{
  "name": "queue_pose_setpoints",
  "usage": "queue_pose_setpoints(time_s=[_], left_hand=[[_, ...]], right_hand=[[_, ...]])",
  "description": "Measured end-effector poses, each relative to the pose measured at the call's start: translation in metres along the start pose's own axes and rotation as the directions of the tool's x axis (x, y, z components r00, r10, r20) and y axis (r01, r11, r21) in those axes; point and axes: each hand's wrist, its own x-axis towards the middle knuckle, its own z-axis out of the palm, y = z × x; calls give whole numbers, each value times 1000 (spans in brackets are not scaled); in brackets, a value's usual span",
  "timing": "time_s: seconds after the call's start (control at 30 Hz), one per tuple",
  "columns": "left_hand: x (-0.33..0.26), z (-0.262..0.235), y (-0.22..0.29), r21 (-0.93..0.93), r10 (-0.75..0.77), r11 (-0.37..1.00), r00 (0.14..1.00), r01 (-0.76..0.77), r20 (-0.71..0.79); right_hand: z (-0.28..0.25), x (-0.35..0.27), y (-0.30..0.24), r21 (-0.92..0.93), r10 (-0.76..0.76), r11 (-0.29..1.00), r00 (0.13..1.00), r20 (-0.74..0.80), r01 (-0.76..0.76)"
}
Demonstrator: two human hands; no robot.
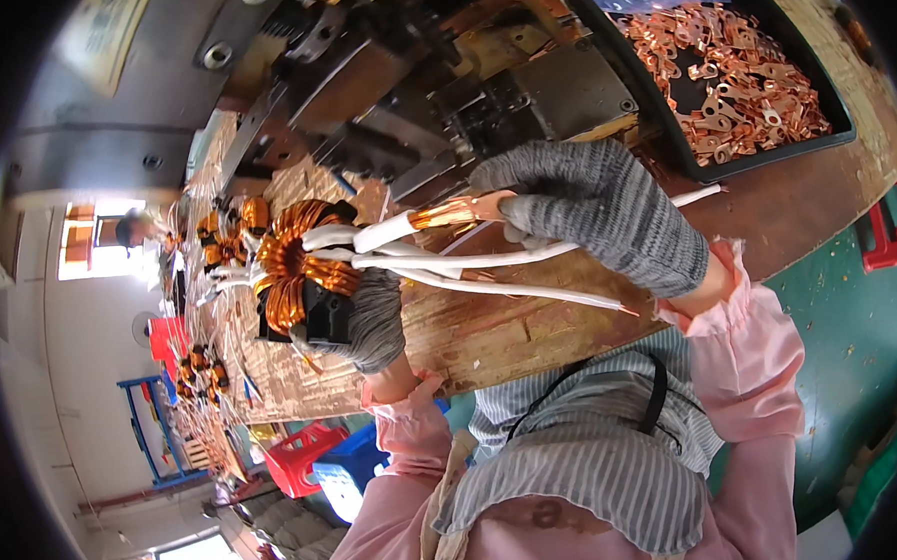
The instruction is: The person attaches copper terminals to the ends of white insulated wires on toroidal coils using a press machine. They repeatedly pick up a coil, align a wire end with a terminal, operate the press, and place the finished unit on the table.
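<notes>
1. I see the left hand [375, 323] clasped around the coil [303, 261] at the bench [531, 326] edge.
2. Right hand [596, 213] pinches a copper lug [461, 211] onto a white wire [386, 230] (loosely seated, I judge); it may slip off.

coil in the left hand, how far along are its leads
Done: none that I can see. In hand: the right hand pinches a copper lug on one white lead while the left hand grips the coil. Left: the lower lead's bare tip lacks a lug.

A factory workshop: a metal press machine [389, 72], tray of copper terminals [730, 68], wound coils [221, 235].
</notes>
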Motion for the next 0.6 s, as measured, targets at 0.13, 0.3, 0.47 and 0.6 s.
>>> queue_pose_setpoints(time_s=[0.13,0.3,0.47,0.6], left_hand=[[-13,1,6,129,41,991,997,-32,-71],[-29,8,13,588,201,808,948,-18,-246],[-37,-2,23,394,9,919,999,-21,32],[-37,4,22,384,2,923,999,-19,46]], right_hand=[[8,-11,2,-64,-35,997,997,65,39],[17,-19,1,-32,-22,999,998,53,24],[26,-33,-19,10,121,993,992,23,-121],[36,-36,-17,-196,-61,979,997,-39,52]])
